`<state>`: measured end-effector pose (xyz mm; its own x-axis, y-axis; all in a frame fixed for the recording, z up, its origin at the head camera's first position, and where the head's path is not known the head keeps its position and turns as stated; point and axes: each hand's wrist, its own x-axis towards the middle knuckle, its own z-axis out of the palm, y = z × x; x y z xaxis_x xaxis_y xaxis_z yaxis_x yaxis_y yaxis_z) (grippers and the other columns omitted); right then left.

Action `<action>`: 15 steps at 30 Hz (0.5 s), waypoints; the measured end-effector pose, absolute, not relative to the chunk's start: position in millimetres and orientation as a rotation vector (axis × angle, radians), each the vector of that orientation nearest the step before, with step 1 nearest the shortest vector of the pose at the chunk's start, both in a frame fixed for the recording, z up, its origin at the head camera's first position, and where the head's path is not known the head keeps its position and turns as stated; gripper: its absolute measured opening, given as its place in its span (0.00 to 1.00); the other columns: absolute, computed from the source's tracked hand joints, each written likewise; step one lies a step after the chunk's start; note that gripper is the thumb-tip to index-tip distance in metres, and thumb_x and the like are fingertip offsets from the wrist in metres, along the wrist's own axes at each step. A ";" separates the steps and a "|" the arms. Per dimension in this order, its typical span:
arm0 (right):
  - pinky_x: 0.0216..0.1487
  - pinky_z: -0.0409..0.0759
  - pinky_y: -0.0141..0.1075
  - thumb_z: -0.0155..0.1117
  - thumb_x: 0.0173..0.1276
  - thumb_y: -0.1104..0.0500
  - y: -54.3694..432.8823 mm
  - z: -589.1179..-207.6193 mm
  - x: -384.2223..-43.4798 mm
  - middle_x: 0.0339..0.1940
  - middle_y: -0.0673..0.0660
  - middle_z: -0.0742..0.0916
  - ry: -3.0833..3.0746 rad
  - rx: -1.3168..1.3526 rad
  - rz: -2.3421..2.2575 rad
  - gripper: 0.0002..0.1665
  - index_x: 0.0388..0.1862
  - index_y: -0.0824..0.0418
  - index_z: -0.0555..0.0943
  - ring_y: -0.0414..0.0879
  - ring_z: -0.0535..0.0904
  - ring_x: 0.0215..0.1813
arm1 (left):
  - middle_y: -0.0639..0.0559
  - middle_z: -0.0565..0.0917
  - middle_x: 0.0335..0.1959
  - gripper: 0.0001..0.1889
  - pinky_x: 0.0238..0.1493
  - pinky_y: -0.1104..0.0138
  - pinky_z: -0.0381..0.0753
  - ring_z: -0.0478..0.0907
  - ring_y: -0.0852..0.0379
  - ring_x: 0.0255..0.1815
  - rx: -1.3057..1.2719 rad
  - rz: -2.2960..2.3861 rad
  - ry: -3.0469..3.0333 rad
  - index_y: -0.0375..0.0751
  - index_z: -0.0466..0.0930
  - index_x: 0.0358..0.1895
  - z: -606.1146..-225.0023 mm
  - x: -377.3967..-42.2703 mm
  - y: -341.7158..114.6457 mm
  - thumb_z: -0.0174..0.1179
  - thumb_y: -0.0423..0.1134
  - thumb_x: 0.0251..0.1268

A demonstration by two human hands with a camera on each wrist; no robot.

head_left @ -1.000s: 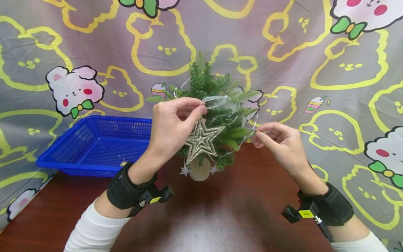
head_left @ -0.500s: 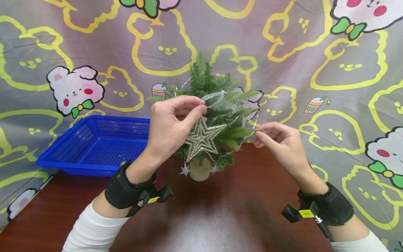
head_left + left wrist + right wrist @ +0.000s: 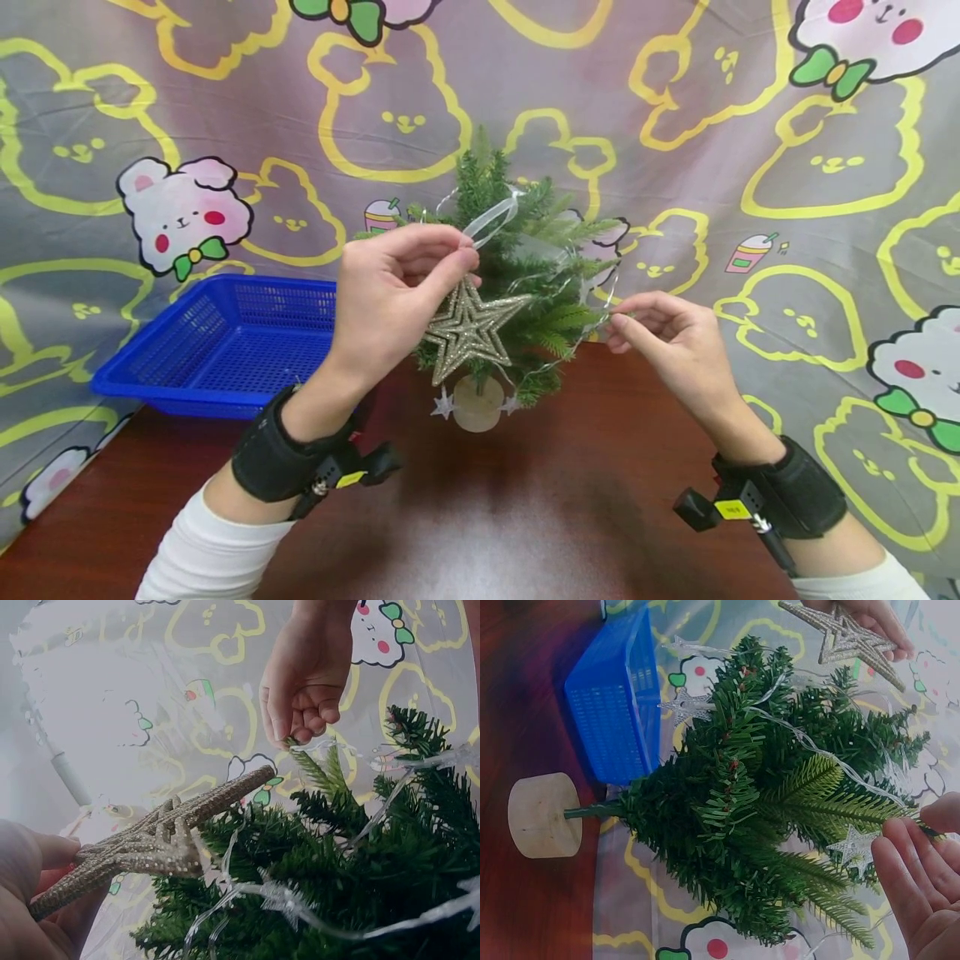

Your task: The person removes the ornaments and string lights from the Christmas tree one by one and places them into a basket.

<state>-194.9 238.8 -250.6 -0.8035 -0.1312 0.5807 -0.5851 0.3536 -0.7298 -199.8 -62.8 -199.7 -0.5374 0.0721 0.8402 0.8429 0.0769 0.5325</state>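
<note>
One glitter star (image 3: pixel 474 331), in front of the tree (image 3: pixel 735 795), pinched near its top by the left hand (image 3: pixel 393 292); ribbon loop (image 3: pixel 489 217) above. One branch tip (image 3: pixel 306 759), pinched by the right hand (image 3: pixel 675 342). Hazard: loop may snag on light string (image 3: pixel 386 928) if swung closer.

grey cartoon-print cloth (image 3: pixel 540 67), glossy red-brown tabletop (image 3: pixel 570 517)

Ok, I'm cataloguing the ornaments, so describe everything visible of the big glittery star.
The big glittery star is pale gold, five-pointed, built of nested outlines; its material can't be told. Held slightly tilted before the tree, it is pinched near its upper point by the left hand, a sheer white ribbon loop above. Whether it touches the tree is unclear.
</note>
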 end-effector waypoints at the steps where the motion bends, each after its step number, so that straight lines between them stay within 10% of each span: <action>1: 0.33 0.85 0.31 0.64 0.68 0.67 238.7 -250.5 -194.9 0.28 0.52 0.89 -2.195 0.626 1.449 0.06 0.40 0.70 0.82 0.40 0.87 0.28 | 0.43 0.89 0.28 0.04 0.24 0.73 0.78 0.87 0.61 0.27 -0.915 -1.522 -1.708 0.32 0.86 0.36 -199.7 -199.6 -64.4 0.67 0.30 0.62; 15: 0.33 0.85 0.31 0.64 0.68 0.68 239.2 -249.2 -195.0 0.28 0.49 0.90 -2.201 0.638 1.453 0.07 0.41 0.72 0.81 0.40 0.87 0.28 | 0.41 0.88 0.27 0.05 0.25 0.74 0.79 0.86 0.61 0.26 -0.849 -1.492 -1.668 0.29 0.85 0.36 -199.5 -197.7 -89.5 0.67 0.29 0.61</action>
